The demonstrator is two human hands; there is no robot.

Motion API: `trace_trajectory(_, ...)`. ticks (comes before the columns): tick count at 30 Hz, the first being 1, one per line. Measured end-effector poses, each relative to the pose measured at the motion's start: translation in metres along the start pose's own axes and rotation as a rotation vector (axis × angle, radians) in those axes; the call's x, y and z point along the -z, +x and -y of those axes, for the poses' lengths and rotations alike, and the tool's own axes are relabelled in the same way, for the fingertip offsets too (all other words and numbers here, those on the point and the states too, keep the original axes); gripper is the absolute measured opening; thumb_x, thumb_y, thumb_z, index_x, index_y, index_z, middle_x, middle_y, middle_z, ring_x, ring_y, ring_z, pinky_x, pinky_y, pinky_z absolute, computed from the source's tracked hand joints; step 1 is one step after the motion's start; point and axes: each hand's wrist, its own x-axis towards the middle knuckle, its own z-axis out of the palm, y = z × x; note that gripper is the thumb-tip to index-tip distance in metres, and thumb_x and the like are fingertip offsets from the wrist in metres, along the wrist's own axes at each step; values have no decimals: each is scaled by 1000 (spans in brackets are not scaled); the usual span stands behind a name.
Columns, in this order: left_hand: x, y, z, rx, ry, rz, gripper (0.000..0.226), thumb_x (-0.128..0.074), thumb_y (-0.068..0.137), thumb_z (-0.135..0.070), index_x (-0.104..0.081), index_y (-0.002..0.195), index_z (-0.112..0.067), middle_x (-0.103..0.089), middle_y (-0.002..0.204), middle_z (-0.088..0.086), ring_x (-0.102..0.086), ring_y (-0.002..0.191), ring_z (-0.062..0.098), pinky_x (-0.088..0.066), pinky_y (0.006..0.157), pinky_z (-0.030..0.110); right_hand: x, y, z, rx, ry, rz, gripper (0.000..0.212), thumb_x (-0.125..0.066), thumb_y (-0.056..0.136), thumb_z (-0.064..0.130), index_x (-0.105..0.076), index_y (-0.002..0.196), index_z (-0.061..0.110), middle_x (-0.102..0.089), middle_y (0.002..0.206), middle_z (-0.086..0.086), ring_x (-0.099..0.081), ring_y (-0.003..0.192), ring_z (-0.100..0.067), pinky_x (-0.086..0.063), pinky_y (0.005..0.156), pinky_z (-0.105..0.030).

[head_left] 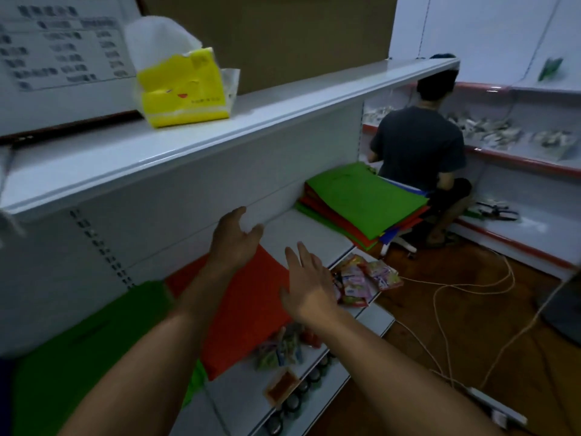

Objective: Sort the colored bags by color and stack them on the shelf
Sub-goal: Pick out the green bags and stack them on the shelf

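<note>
A flat red bag lies on the white shelf in front of me, with a green bag beside it at the lower left. Further right along the same shelf sits a mixed pile of bags, green on top, red and blue edges showing beneath. My left hand hovers over the far corner of the red bag with fingers spread, holding nothing. My right hand is stretched out with straight fingers above the red bag's right edge, also empty.
A yellow tissue pack stands on the upper shelf. Small snack packets and jars lie on the lower shelves. A person crouches at the far shelving. Cables and a power strip run across the wooden floor.
</note>
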Motion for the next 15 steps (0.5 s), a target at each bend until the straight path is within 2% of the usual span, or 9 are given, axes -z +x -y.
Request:
trace_trajectory(6, -73, 85, -43, -52, -14, 126, 61, -59, 92, -37, -36, 146, -19, -37, 151, 8, -39, 135, 26, -35, 111, 40, 31, 71, -66, -77, -18, -49, 70, -44, 99, 36, -6, 155, 19, 7, 162, -9, -4, 148, -32, -15, 119, -49)
trace_trajectory(8, -95, 106, -64, -99, -7, 159, 58, -59, 93, -33, -39, 144, -15, -40, 148, 10, -40, 134, 27, -35, 109, 37, 42, 88, -89, -103, -18, -65, 70, -44, 99, 37, -7, 155, 18, 5, 163, -9, -5, 148, -32, -16, 119, -49)
trace_trajectory(11, -130, 132, -87, -114, -24, 206, 43, -60, 92, -25, -52, 133, -12, -54, 131, 6, -50, 122, 23, -38, 93, 26, 56, 111, -124, -142, 1, -79, 70, -45, 99, 36, -7, 155, 17, 1, 163, -8, -6, 148, -30, -17, 119, -47)
trace_trajectory(13, -154, 148, -95, -113, -14, 246, 44, -60, 89, -31, -54, 130, -16, -58, 129, 3, -54, 118, 25, -44, 94, 32, 63, 123, -149, -167, 9, -80, 70, -47, 98, 34, -9, 155, 18, 0, 163, -8, -7, 148, -30, -18, 118, -46)
trace_trajectory(15, -177, 162, -100, -92, -2, 265, 51, -61, 88, -31, -50, 135, -17, -57, 131, 7, -54, 119, 28, -46, 99, 39, 68, 136, -175, -179, 27, -78, 71, -49, 97, 34, -11, 154, 18, -2, 163, -8, -8, 148, -30, -19, 117, -47)
